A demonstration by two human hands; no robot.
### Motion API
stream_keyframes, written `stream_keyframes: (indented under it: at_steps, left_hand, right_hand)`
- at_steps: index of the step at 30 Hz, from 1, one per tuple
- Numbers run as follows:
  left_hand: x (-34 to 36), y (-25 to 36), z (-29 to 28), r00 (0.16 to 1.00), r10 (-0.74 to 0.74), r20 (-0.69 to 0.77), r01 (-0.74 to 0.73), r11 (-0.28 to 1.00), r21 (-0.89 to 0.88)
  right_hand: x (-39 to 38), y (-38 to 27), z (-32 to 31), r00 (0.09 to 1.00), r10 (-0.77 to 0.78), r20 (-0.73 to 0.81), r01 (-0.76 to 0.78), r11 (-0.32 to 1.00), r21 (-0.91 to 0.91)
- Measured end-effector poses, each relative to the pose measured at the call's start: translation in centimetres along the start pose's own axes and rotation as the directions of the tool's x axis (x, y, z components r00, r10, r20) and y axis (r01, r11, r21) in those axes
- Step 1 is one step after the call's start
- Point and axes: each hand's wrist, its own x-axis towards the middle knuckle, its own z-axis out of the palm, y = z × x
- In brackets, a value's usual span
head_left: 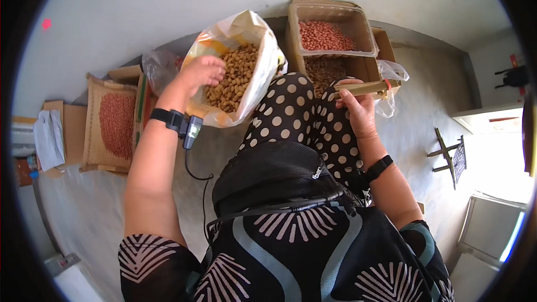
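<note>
My left hand is over the mouth of a white plastic bag with orange patches. Its fingers are loosely bent and a little apart at the edge of the unshelled peanuts inside; nothing shows between them. In my right hand, above my right knee, is a narrow bamboo tool with a red tie near its far end. Fingers and thumb close round its near end. Just beyond it stands a clear plastic tub with shelled red peanuts, on a cardboard box holding what look like shells.
At the left, a shallow woven-lined box holds more red peanuts. A clear plastic bag lies behind it. A folding stool stands on the floor at the right. A cable hangs from my left wrist device.
</note>
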Motion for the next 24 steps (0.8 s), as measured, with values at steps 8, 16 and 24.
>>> stream_keyframes:
  at_steps: [8,16,24]
  left_hand:
    - [0.8,-9.5,0.2,0.983,0.079,-0.166,0.055,0.734,0.677]
    - [2.5,-9.2,3.5,0.974,-0.224,-0.023,0.151,0.572,0.807]
    - [4.8,-10.3,7.0,0.928,-0.365,0.081,0.144,0.549,0.823]
  right_hand:
    - [1.2,0.2,1.9,0.998,0.047,0.038,-0.041,0.988,-0.149]
    - [1.1,0.2,2.6,0.999,0.046,0.000,-0.045,0.976,-0.213]
    - [1.5,0.4,3.0,0.999,0.048,-0.011,-0.049,0.971,-0.233]
